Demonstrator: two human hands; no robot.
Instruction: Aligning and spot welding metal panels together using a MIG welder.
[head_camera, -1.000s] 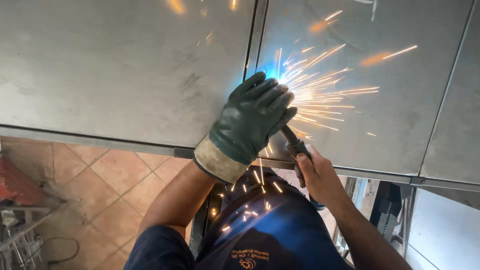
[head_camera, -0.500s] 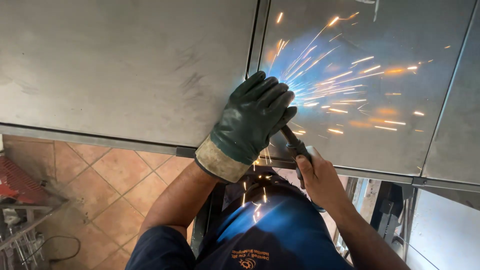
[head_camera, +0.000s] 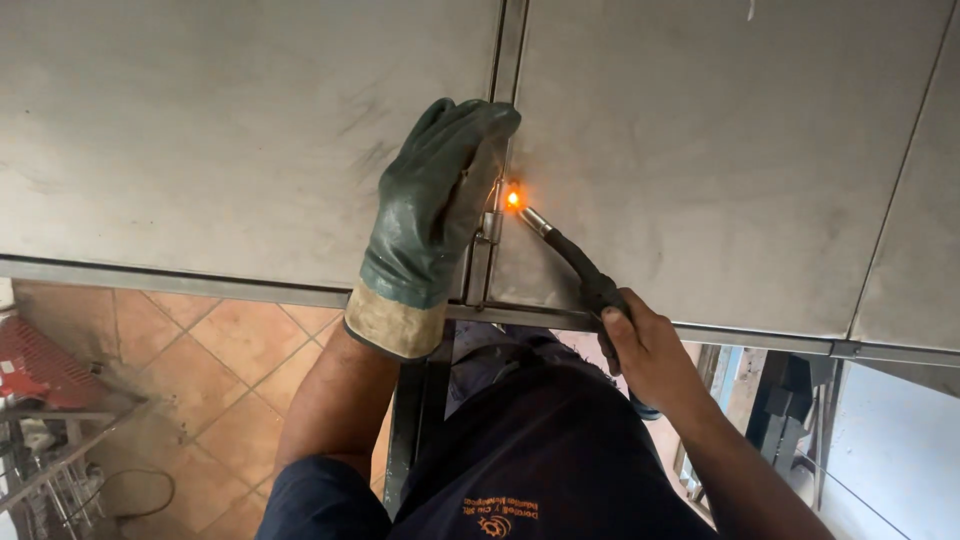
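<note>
One black welding torch (head_camera: 575, 262), tip glowing orange, gripped by right hand (head_camera: 650, 350) fingers.

- sheet panels (head_camera: 250, 130): matt grey metal, scuffed, smudged
- glove (head_camera: 435, 215) on left hand: worn green leather, tan cuff
- torch (head_camera: 580, 270): black matt plastic, metal tip
- floor tiles (head_camera: 220, 350): terracotta, dusty

No packages, signs or screens show anywhere. The only printed mark is a small orange emblem (head_camera: 497, 519) with a gear shape, on the dark blue shirt (head_camera: 560, 450) at the bottom centre of the frame, seen upside down.
</note>
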